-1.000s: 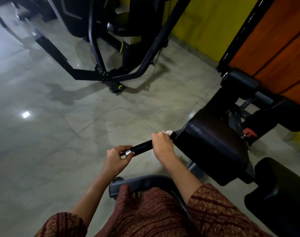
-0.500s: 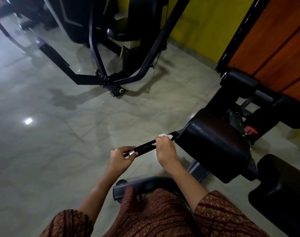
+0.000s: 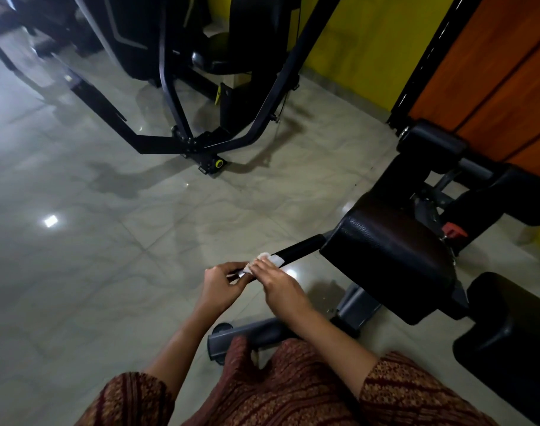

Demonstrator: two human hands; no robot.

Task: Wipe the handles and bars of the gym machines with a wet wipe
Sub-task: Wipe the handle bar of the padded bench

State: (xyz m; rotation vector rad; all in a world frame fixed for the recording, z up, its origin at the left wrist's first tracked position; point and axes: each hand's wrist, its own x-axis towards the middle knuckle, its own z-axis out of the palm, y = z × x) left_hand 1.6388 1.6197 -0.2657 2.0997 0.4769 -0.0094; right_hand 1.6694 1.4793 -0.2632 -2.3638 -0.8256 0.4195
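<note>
The right hand (image 3: 277, 282) fingers pinched the soft, limp wet wipe (image 3: 267, 259) around the rigid handle (image 3: 296, 251); the left hand (image 3: 221, 285) fingers pinched its end.

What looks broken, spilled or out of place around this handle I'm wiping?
Nothing stands out. The black handle juts straight from the pad, the wet wipe sits under the right hand, and the tiled floor shows only reflections.

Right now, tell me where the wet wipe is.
In the head view, the wet wipe is low centre, wrapped on the black handle, under the right hand, beside the left hand.
</note>
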